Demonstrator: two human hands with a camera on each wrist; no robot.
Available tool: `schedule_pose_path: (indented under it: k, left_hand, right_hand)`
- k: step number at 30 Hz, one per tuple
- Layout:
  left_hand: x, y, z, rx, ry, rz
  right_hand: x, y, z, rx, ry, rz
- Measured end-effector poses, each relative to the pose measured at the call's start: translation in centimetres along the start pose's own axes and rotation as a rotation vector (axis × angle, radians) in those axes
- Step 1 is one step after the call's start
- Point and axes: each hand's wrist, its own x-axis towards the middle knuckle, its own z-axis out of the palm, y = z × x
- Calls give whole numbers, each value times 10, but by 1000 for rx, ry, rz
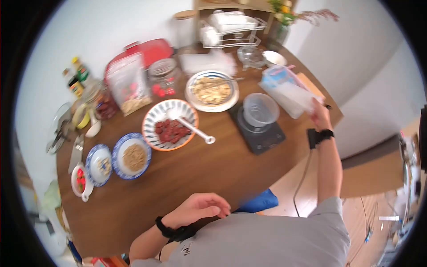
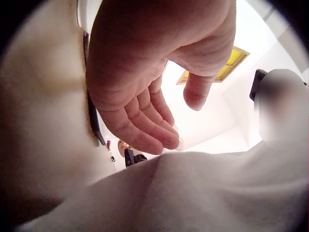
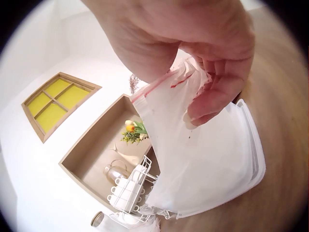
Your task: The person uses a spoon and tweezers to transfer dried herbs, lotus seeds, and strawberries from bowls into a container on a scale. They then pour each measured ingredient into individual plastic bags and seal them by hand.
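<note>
My right hand (image 1: 321, 116) pinches the top of a cloudy white zip bag (image 3: 193, 159) with a red seal strip, at the table's right side. In the right wrist view, the thumb and fingers bunch the bag's upper edge. Left of the bag, a clear plastic bowl (image 1: 262, 113) stands on a black kitchen scale (image 1: 262, 144). My left hand (image 1: 199, 208) hangs loosely curled in front of the grey shirt, near the table's front edge, holding nothing. The left wrist view shows its palm and relaxed fingers (image 2: 145, 123).
A striped bowl (image 1: 153, 141) holds dark red pieces and a white spoon (image 1: 191, 126). Behind it are a plate (image 1: 195, 101) of pale slices, a glass jar (image 1: 162, 73) and a zip bag (image 1: 126, 75). Blue-rimmed bowls (image 1: 119, 167) stand left. A cup rack (image 1: 231, 33) is at the back.
</note>
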Motion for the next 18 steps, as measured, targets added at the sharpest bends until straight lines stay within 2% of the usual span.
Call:
schedule_pose_path:
  k: [1,2,3,7,11,13,15,17,18]
  left_hand:
    - [-3,8,0,0,55,14]
    - [-7,16,1,7,34,45]
    - [-11,26,0,17,6,72]
    - [-31,82,-8,242,93,205]
    - [-41,138,-32,477,346,266]
    - [-38,158,-60,631,536,350]
    - [-36,178,-96,790,726,311]
    - [-32,193,-139,1014,859,387]
    - [-27,200,-155,1016,866,390]
  right_hand:
    - [-11,-7,4,44,-12,5]
    - [8,3,-5,83,-83,5]
    - [2,-1,-6,96,-143,8]
    - [-18,-18,-4,71,-138,91]
    - [-24,-26,-2,204,-269,97]
    - [-29,-32,2,200,-269,83]
    - [-28,-37,1,220,-266,90]
    - [-35,-46,2,140,-87,65]
    - [-8,-34,-10,139,-94,14]
